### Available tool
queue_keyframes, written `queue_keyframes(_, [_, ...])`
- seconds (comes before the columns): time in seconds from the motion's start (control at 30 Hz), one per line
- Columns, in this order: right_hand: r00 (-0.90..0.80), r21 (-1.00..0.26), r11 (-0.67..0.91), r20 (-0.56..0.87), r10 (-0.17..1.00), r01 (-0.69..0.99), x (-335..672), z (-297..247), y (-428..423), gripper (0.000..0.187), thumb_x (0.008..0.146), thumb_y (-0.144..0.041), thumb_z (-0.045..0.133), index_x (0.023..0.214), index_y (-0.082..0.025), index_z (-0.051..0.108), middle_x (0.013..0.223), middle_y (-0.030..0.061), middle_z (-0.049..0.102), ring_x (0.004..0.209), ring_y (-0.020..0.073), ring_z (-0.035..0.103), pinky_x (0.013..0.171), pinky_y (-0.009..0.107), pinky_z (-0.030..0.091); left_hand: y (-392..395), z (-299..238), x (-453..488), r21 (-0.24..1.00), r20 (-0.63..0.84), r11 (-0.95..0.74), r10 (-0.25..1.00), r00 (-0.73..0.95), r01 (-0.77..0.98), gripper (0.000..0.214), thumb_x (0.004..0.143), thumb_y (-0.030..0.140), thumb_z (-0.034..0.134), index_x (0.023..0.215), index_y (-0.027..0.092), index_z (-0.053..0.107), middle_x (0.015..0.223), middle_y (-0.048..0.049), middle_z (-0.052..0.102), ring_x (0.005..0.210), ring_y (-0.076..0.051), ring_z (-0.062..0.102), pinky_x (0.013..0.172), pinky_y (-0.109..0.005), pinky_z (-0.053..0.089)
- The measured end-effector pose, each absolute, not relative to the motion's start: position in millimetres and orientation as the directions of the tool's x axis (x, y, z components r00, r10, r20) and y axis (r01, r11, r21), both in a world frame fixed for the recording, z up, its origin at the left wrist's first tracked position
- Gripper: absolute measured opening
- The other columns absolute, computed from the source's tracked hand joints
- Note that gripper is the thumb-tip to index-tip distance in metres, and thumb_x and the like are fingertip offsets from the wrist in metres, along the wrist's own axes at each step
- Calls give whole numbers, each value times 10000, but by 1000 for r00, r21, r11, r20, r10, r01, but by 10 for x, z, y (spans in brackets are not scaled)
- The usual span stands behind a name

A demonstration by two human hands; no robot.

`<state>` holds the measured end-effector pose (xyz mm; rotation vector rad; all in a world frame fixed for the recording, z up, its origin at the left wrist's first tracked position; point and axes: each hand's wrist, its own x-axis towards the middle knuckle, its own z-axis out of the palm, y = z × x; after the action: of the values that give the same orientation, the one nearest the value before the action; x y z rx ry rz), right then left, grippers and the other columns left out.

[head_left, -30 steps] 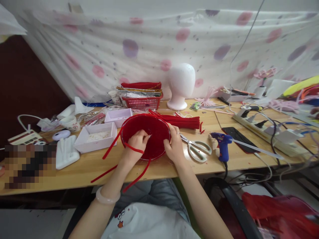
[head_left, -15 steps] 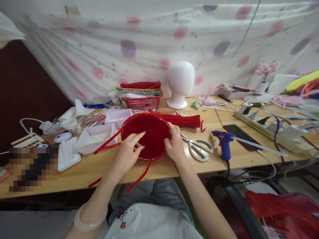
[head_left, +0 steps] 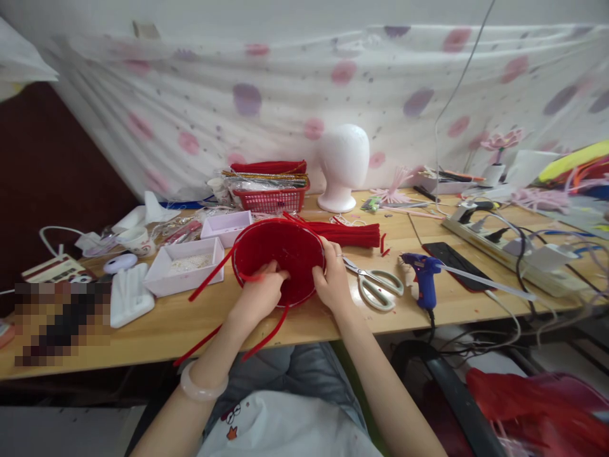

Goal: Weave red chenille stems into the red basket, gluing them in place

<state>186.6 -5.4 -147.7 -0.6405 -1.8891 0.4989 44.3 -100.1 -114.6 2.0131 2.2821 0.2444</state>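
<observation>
A red fuzzy bowl-shaped piece (head_left: 297, 244), edged with a thin pale line, is tilted with its hollow towards me. Loose red pipe cleaners (head_left: 266, 333) trail from its edge. My right hand (head_left: 332, 276) grips the right rim, thumb inside and fingers around the outside. Reaching over the near left edge, my left hand (head_left: 262, 293) has its fingers bent down into the hollow. A short blurred red strand shows beside its knuckles; what the fingertips hold, if anything, is hidden. Behind the bowl lies a bundle of red pipe cleaners (head_left: 349, 234).
Scissors (head_left: 378, 287), a blue glue gun (head_left: 425, 279) and a phone (head_left: 459, 266) lie to the right, near a power strip (head_left: 514, 254). A white foam head (head_left: 345, 165) and red basket (head_left: 271, 200) stand behind. White boxes (head_left: 183, 285) are at left.
My left hand has dipped deeper into the hollow, its fingers now curled downward. The bowl's opening has tipped slightly, and the trailing strands have shifted. My right hand stays on the rim.
</observation>
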Motion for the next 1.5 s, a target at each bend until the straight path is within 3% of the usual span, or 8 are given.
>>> queue_keyframes(0.37, [-334,-609,765,691,641,209,1876,-1499,-37,684,727,-65,442,1391,-229,440,1189,110,520,1092,278,543,980,478,463,-979,-1163,407,213,41,131,989,-143,968,490,790,-20,398,1111,165,719,1246,-148,629,1184,-271,598,1045,-401,456])
queue_keyframes(0.63, [-342,-591,781,705,621,201,1869,-1474,-48,688,722,-58,439,1382,-251,445,1159,99,521,1097,279,539,987,475,455,-1023,-1187,368,306,84,111,986,-143,946,517,779,-7,406,1091,226,746,1217,-64,660,1144,-225,618,1027,-328,472])
queue_keyframes(1.0, [-337,-601,771,696,635,212,1870,-1487,-45,657,727,-70,436,1365,-227,457,1159,109,519,1059,279,540,949,479,465,-1027,-1255,318,420,203,6,974,-101,908,376,741,-15,437,778,183,755,1009,-49,707,976,-202,645,922,-317,495])
queue_keyframes(1.1, [-335,-607,767,692,639,208,1871,-1484,-48,652,736,-63,433,1367,-225,457,1159,111,524,1061,277,539,952,479,462,-1062,-1220,348,472,270,-23,955,-120,881,318,756,-28,474,792,176,715,956,-34,698,930,-166,645,885,-280,493])
queue_keyframes(1.23, [-331,-610,763,689,644,215,1867,-1484,-44,651,741,-66,439,1370,-235,453,1164,106,523,1071,277,537,955,483,459,-1118,-1121,407,554,352,17,902,-252,833,66,782,99,662,765,161,678,828,-24,698,789,-161,653,752,-265,506])
queue_keyframes(1.3, [-327,-604,768,696,639,215,1866,-1486,-41,647,739,-68,442,1365,-230,457,1167,108,519,1077,278,535,959,482,459,-1145,-1087,418,596,374,21,877,-301,803,71,783,179,720,720,170,688,766,-10,716,708,-150,662,695,-251,506])
queue_keyframes(1.5, [-329,-609,763,691,644,216,1871,-1494,-38,652,727,-61,436,1360,-214,462,1164,114,515,1091,281,531,963,474,462,-1230,-1110,367,655,408,-20,850,-332,755,162,895,242,610,892,166,753,890,-43,774,718,-150,714,712,-247,552])
